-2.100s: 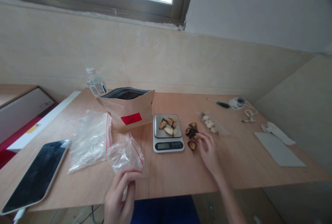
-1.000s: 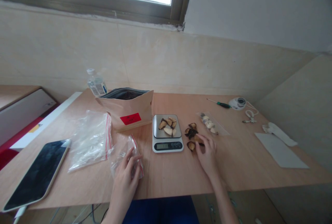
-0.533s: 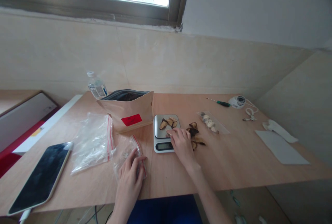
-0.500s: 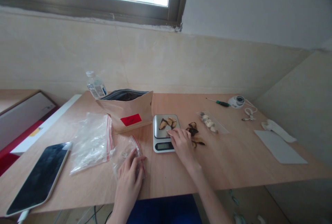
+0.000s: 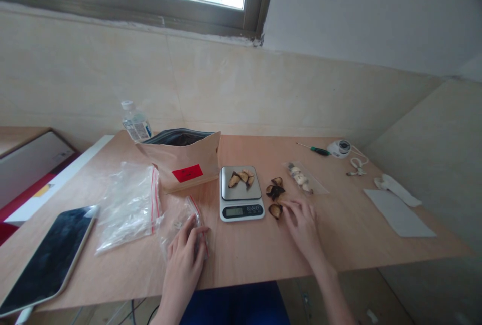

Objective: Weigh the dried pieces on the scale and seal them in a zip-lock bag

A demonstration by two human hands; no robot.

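Observation:
My left hand [image 5: 184, 249] rests on a small clear zip bag [image 5: 178, 222] with a red seal line, its fingers curled over it. The fingertips of my right hand [image 5: 303, 222] are closed on a light brown dried slice [image 5: 279, 203], partly hidden under them. Beside it lie a few dark-rimmed dried slices [image 5: 275, 192]. Between my hands stands a digital kitchen scale [image 5: 242, 211]; several dried slices [image 5: 241, 179] lie on its steel plate. Its display is lit, but I cannot read the number.
An open kraft pouch [image 5: 161, 164] with a red label stands behind the scale, to the left. Around it are a larger clear zip bag [image 5: 128, 209], a tablet [image 5: 45, 259] and a bottle [image 5: 136, 121]. Rightward lie a bag of pale pieces [image 5: 300, 178], a screwdriver [image 5: 320, 151], a camera [image 5: 339, 148] and a grey sheet [image 5: 399, 214].
My right hand has moved right, from the scale's front corner to the loose dried slices. The scale's buttons are now uncovered. My left hand stays on the small bag.

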